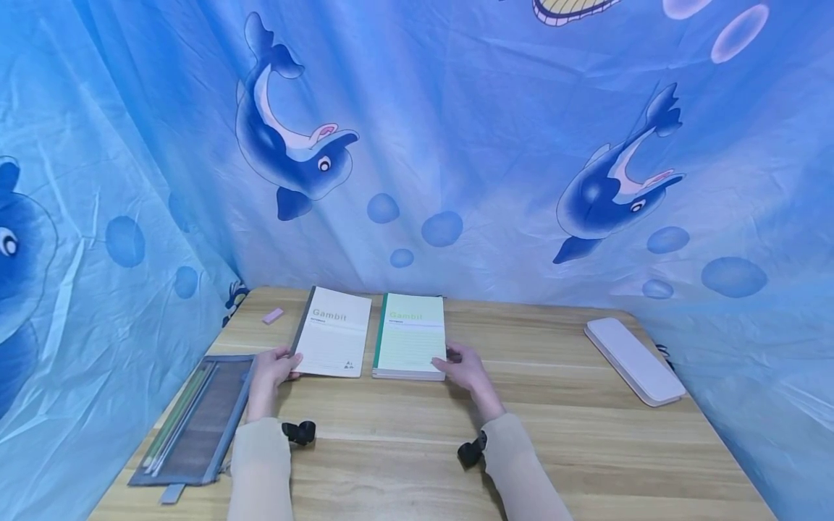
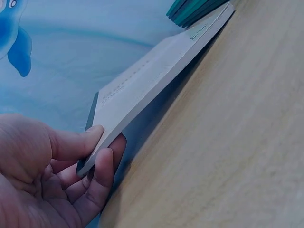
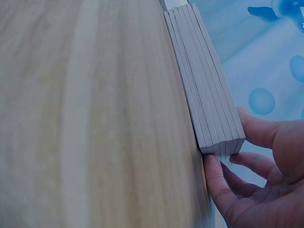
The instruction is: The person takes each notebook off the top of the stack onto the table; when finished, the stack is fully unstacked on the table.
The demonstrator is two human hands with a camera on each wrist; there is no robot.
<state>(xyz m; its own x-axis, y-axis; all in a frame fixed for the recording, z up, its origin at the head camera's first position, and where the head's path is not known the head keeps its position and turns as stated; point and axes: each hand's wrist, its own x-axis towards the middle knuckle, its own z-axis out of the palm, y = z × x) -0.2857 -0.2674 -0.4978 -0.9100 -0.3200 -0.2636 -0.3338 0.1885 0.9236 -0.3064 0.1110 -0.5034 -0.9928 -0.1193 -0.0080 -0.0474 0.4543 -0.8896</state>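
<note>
A white notebook (image 1: 334, 334) with a dark spine and "Gambit" on its cover lies on the left of a stack of notebooks. My left hand (image 1: 272, 367) pinches its spine side, thumb on the cover and fingers beneath. In the left wrist view, that side of the white notebook (image 2: 137, 90) is raised off the table and the far side is low. The notebook stack (image 1: 410, 336) has a pale green top cover and a green spine. My right hand (image 1: 464, 367) grips its near right corner, thumb at the top cover and fingers against the side of the stacked notebooks (image 3: 204, 80).
A grey mesh pencil pouch (image 1: 218, 420) with pencils in it lies at the left table edge. Behind it is a small pink eraser (image 1: 273, 316). On the right lies a pale, rounded case (image 1: 632, 360). A blue dolphin-print curtain (image 1: 417, 145) hangs around the wooden table (image 1: 391, 456).
</note>
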